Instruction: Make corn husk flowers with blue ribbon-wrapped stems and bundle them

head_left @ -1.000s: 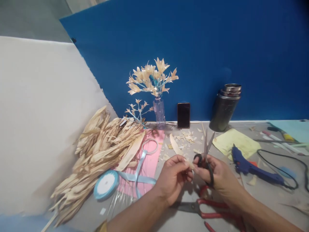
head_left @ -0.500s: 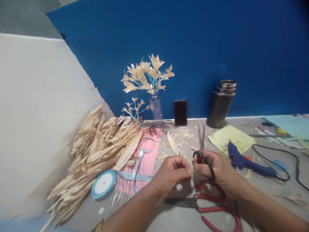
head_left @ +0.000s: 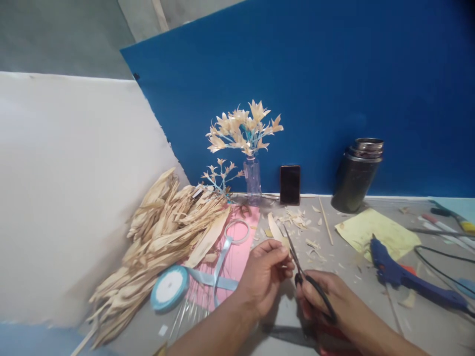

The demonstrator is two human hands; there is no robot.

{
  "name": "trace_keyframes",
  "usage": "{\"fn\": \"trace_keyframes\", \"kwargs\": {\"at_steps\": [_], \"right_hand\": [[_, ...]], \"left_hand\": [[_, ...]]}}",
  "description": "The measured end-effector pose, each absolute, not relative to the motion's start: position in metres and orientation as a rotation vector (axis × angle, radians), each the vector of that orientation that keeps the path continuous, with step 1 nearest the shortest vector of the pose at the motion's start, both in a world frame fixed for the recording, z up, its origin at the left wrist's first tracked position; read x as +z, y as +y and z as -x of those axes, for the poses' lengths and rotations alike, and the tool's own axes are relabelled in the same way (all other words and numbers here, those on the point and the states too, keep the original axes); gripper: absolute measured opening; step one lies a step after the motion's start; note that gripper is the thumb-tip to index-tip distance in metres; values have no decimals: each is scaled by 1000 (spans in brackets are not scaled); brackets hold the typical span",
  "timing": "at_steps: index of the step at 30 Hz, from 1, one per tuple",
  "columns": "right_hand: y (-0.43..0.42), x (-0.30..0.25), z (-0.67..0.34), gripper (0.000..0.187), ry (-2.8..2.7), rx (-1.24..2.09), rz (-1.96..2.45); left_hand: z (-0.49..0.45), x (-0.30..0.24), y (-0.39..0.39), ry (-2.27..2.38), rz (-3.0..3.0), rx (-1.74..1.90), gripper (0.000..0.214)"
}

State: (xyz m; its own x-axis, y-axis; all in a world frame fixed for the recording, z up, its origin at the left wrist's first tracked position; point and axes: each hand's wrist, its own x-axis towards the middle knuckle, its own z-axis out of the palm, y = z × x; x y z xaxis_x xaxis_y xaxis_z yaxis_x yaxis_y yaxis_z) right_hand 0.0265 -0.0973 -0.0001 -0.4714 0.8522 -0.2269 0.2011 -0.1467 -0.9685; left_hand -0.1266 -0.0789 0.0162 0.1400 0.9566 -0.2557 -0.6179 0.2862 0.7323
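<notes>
My right hand [head_left: 322, 294] grips small black-handled scissors [head_left: 294, 251], their blades tilted up and left, close together. Beside the blades, my left hand [head_left: 265, 277] is closed in a pinch on a small pale piece of husk [head_left: 290, 258], mostly hidden by the fingers. Under my right hand lie larger scissors with red handles [head_left: 336, 341] and a dark blade [head_left: 285, 334], partly covered and blurred. Just beyond my left fingertips, a flat strip of corn husk [head_left: 275, 228] rests on the table among pale scraps [head_left: 297, 217].
Dried corn husks [head_left: 159, 247] are heaped left, by a blue ribbon spool [head_left: 169, 288] and pink paper [head_left: 241, 257]. Behind stand husk flowers [head_left: 245, 126] in a clear bottle [head_left: 253, 180], a phone [head_left: 290, 185] and a flask [head_left: 356, 178]. A blue glue gun [head_left: 411, 279] lies right.
The view has shifted, so the table things sit lower and further right. The small scissors have swung from upright to leaning left toward my left fingers, and their blades have closed together.
</notes>
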Motion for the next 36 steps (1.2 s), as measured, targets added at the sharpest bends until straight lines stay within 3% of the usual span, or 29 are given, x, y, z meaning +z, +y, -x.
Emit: {"fn": "trace_keyframes", "kwargs": {"at_steps": [12, 20, 36], "right_hand": [[-101, 11, -23, 54, -1428, 1861, 1326], [-96, 3, -26, 42, -1471, 1803, 1243], [-105, 14, -23, 36, -1348, 1906, 1427]], "left_hand": [[128, 18, -81, 825, -587, 1183, 24], [127, 20, -80, 801, -591, 1206, 21], [127, 21, -80, 826, -664, 1230, 16]]}}
